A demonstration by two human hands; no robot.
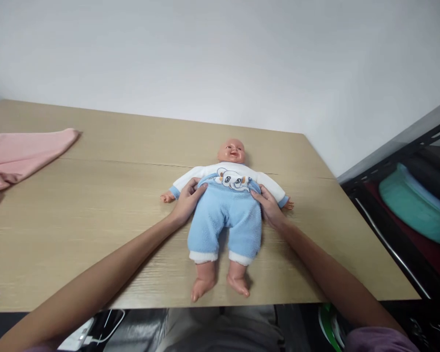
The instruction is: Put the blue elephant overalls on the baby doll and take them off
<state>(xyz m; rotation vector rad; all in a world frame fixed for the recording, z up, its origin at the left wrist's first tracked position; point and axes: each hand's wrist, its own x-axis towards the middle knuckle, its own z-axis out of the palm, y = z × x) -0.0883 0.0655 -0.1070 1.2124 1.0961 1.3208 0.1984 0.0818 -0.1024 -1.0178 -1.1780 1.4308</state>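
Note:
A baby doll lies on its back on the wooden table, head toward the wall and feet toward me. It wears a white top with blue cuffs and fluffy blue pants with an animal face at the waist. My left hand grips the pants' waist on the left side, thumb on top. On the opposite side, my right hand holds the waist the same way. The fingers under the cloth are partly hidden. Both of the doll's arms are spread outward.
A pink cloth lies at the table's left. To the right stands a black metal rack with a teal item on it. A white wall rises behind the table. Below the front edge, a white cable shows.

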